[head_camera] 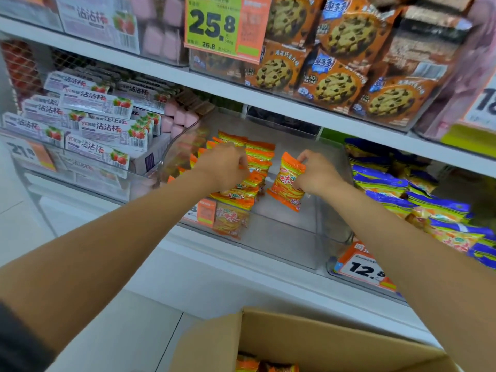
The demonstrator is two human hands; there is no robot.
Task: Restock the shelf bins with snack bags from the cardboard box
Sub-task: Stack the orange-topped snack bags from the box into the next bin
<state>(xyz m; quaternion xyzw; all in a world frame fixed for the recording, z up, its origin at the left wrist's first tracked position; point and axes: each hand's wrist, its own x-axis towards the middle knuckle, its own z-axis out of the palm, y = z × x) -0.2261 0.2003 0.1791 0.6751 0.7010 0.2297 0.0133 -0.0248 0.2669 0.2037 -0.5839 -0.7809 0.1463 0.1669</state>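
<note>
A clear plastic shelf bin (290, 237) holds a row of orange snack bags (257, 157) along its left side. My left hand (222, 167) is closed on the bags in that row, about midway along it. My right hand (316, 173) grips a single orange snack bag (287, 181) by its right edge, upright over the bare right part of the bin. The cardboard box (308, 336) stands open at the bottom of the view, with more orange bags (265, 366) showing inside.
A bin of blue and yellow bags (418, 194) sits to the right, strawberry snack packs (102, 130) to the left. Cookie bags (341, 63) fill the shelf above. Price tags (362, 267) hang on the bin fronts. White floor tiles lie below left.
</note>
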